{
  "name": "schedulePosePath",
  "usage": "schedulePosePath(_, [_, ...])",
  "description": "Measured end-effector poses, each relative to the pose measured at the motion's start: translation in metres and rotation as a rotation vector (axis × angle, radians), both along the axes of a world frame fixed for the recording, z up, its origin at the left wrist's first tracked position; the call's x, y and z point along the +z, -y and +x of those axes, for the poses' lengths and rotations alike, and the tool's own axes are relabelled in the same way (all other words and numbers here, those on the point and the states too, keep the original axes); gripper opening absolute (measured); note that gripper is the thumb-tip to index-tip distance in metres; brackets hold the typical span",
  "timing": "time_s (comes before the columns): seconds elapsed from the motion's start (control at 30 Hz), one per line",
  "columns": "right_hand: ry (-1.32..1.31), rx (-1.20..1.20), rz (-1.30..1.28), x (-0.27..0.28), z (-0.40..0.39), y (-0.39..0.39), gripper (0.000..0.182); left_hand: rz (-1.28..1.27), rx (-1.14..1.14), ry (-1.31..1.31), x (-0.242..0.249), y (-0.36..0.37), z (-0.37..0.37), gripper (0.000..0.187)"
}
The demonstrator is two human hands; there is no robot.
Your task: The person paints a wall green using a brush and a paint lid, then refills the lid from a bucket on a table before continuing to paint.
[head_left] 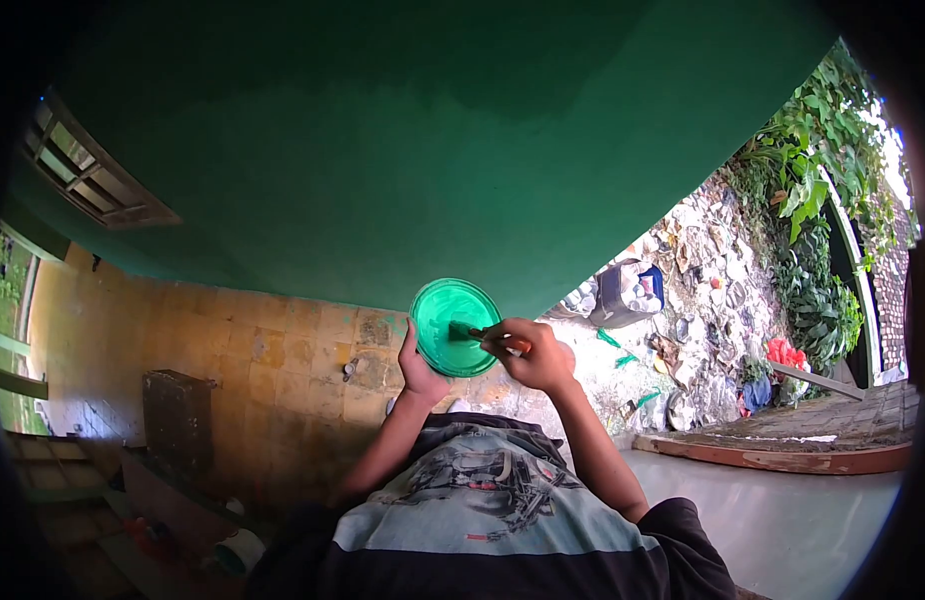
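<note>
A round green paint bucket (438, 310), its inside coated with green paint, is held up in front of my shirt. My left hand (420, 368) grips it from the left side and below. In my right hand (536, 355) is a paintbrush (467, 331) with a reddish handle, the fingers closed around it. The brush's dark, paint-covered bristles point left, inside the bucket's opening. Whether the bristles touch the paint is hard to make out. Ahead rises a green wall (383, 190), darker in its upper part.
A window (93, 165) is set in the wall at left. Below lies a yellowish tiled floor (268, 345) with a dark box-like object (178, 420). To the right, litter (708, 290) surrounds a grey container (623, 295), with leafy plants (823, 270) beyond.
</note>
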State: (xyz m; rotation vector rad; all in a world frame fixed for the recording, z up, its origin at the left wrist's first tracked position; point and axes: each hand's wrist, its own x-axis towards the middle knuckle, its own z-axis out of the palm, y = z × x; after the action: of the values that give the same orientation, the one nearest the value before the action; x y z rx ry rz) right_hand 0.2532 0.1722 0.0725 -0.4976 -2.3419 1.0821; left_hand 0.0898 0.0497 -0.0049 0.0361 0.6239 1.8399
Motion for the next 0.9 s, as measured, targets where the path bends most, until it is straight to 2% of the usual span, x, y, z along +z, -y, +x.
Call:
schedulePosePath(0.07, [-0.046, -0.23, -0.364, 0.0, 0.002, -0.004, 0.009, 0.036, 0.006, 0.021, 0.001, 0.001, 0.0, 0.071])
schedulePosePath(0.1, [-0.232, -0.257, -0.642, -0.003, -0.001, -0.011, 0.01, 0.036, 0.007, 0.02, -0.001, 0.001, -0.001, 0.071])
schedulePosePath(0.13, [-0.356, -0.375, -0.74, -0.006, 0.0, -0.014, 0.011, 0.03, 0.026, 0.032, -0.004, -0.001, -0.002, 0.07])
schedulePosePath(0.2, [-0.433, -0.571, -0.946, -0.001, 0.005, -0.022, 0.013, 0.026, 0.047, 0.041, -0.005, -0.002, -0.003, 0.07])
schedulePosePath(0.23, [-0.444, -0.589, -1.035, -0.004, 0.008, -0.027, 0.014, 0.044, 0.032, 0.048, -0.005, -0.003, -0.004, 0.07])
schedulePosePath(0.27, [-0.447, -0.589, -1.032, -0.01, 0.011, -0.029, 0.014, 0.062, 0.015, 0.055, -0.004, -0.004, -0.004, 0.069])
schedulePosePath(0.33, [-0.429, -0.571, -1.22, -0.018, 0.015, -0.029, 0.016, 0.062, 0.014, 0.069, 0.006, -0.006, -0.003, 0.07])
schedulePosePath(0.4, [-0.327, -0.572, -1.184, -0.025, 0.016, -0.024, 0.018, 0.059, 0.011, 0.084, 0.007, -0.006, -0.002, 0.07])
schedulePosePath(0.47, [-0.382, -0.565, -1.214, -0.025, 0.019, -0.027, 0.018, 0.05, -0.001, 0.13, 0.001, -0.007, -0.005, 0.071])
schedulePosePath(0.6, [-0.564, -0.498, -1.214, -0.002, 0.028, -0.048, 0.018, 0.084, 0.027, 0.044, 0.0, -0.013, -0.005, 0.067])
schedulePosePath(0.7, [-0.644, -0.441, -1.029, 0.04, 0.034, -0.077, 0.017, 0.091, 0.021, -0.007, -0.006, -0.016, -0.007, 0.067])
schedulePosePath(0.8, [-0.617, -0.351, -0.656, 0.103, 0.05, -0.109, 0.014, 0.076, -0.04, 0.039, 0.001, -0.014, -0.009, 0.067])
schedulePosePath(0.9, [-0.502, -0.34, 0.101, 0.187, 0.062, -0.131, 0.016, 0.084, -0.04, 0.019, -0.005, -0.016, -0.011, 0.068])
